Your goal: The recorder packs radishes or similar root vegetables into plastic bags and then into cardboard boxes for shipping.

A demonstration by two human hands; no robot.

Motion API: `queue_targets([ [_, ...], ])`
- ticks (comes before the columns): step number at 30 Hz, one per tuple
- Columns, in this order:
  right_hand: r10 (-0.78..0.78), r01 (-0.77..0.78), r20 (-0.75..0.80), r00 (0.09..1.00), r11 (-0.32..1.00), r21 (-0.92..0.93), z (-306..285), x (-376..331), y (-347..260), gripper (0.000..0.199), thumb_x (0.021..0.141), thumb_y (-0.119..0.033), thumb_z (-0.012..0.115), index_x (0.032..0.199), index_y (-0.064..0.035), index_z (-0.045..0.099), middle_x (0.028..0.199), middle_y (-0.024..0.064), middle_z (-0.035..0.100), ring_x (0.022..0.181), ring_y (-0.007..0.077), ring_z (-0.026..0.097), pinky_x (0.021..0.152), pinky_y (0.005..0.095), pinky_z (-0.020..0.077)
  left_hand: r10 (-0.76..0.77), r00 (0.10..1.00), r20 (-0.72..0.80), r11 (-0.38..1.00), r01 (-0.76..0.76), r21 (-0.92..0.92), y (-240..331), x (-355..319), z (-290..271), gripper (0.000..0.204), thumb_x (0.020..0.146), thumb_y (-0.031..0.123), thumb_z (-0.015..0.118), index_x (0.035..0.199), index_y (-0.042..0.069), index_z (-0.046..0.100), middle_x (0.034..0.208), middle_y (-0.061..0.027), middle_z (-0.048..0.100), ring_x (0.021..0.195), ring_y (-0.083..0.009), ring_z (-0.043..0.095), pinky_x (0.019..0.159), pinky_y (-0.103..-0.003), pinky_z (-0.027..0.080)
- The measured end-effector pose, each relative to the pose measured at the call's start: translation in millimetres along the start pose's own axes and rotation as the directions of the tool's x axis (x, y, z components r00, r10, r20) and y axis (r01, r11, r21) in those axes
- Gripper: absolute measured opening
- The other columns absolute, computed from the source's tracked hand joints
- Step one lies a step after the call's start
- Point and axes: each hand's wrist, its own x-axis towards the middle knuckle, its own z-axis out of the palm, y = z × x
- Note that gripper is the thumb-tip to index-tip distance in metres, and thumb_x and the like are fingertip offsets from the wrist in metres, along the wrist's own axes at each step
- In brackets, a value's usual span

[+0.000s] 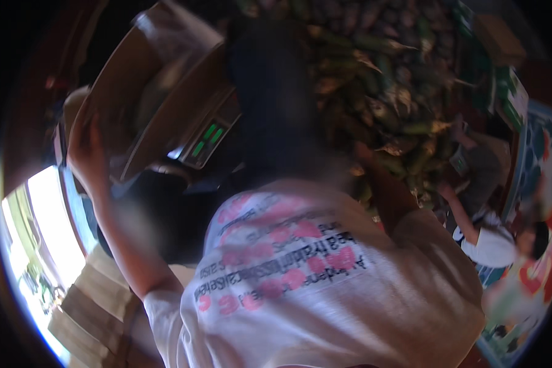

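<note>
Neither of my hands shows in this blurred view. A person in a white T-shirt (pixel 325 288) with pink and black print fills the middle, back turned to me, dark hair (pixel 270 92) above. That person's one hand (pixel 86 153) rests on the edge of a brown cardboard box (pixel 147 92) at the upper left. Their other arm (pixel 383 190) reaches toward a heap of corn cobs in green husks (pixel 386 80). Under the box sits a scale with a lit green display (pixel 207 140).
Another person in a white top (pixel 487 242) bends at the right edge of the corn heap, beside colourful printed sacks (pixel 543 245). Bright daylight comes through an opening (pixel 43 239) at the lower left, with tan slatted crates (pixel 92 306) beside it.
</note>
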Motion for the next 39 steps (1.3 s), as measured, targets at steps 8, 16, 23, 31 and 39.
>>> queue_targets([
  [8,0.405,-0.404,0.027,0.914,0.899,0.169,-67,-24,-83,0.033,0.091,-0.033,0.059,0.112,-0.008,0.066,0.108,0.0241,0.068,0.106,0.0459,0.063,0.091,0.0541,0.051,-0.135,0.991,0.021,0.965,0.136,-0.225,44,6,22,0.036,0.098,0.012,0.061,0.134,0.005,0.06,0.138,-0.0138,0.056,0.118,-0.0246,0.062,0.099,-0.036,0.052],
  [16,0.597,-0.506,-0.287,0.749,0.795,0.334,-167,110,6,0.089,0.076,-0.03,0.076,0.146,-0.0044,0.029,0.151,0.0225,0.035,0.138,0.0407,0.037,0.109,0.0454,0.0406,-0.233,0.972,-0.038,0.931,0.211,-0.299,52,11,31,0.046,0.102,0.012,0.054,0.146,0.004,0.044,0.142,-0.0179,0.053,0.117,-0.0311,0.063,0.101,-0.038,0.052],
  [23,0.757,-0.732,0.036,0.652,0.617,0.288,-209,187,7,0.107,0.075,-0.046,0.08,0.154,-0.0085,0.018,0.159,0.02,0.024,0.147,0.0363,0.023,0.116,0.0508,0.029,-0.308,0.947,-0.087,0.931,0.282,-0.234,52,-3,20,0.045,0.103,0.009,0.05,0.147,0.004,0.043,0.142,-0.0189,0.052,0.12,-0.0322,0.061,0.103,-0.04,0.05],
  [31,0.701,-0.537,-0.082,0.709,0.612,0.58,-198,181,0,0.105,0.063,-0.028,0.089,0.145,0.0004,0.031,0.128,0.0215,0.059,0.116,0.034,0.06,0.097,0.0407,0.0493,-0.197,0.976,-0.095,0.955,0.169,-0.243,93,21,36,0.043,0.102,0.008,0.05,0.145,0.005,0.046,0.137,-0.0169,0.058,0.115,-0.0304,0.064,0.098,-0.037,0.052],
  [39,0.502,-0.133,0.003,0.865,0.224,0.966,-186,48,-29,0.091,0.07,-0.005,0.082,0.144,0.0009,0.03,0.122,0.0161,0.06,0.107,0.0273,0.063,0.09,0.0388,0.052,0.095,0.936,0.339,0.915,0.052,-0.399,252,67,132,0.037,0.098,0.008,0.057,0.135,0.007,0.059,0.124,-0.0131,0.067,0.106,-0.0182,0.068,0.092,-0.033,0.052],
])
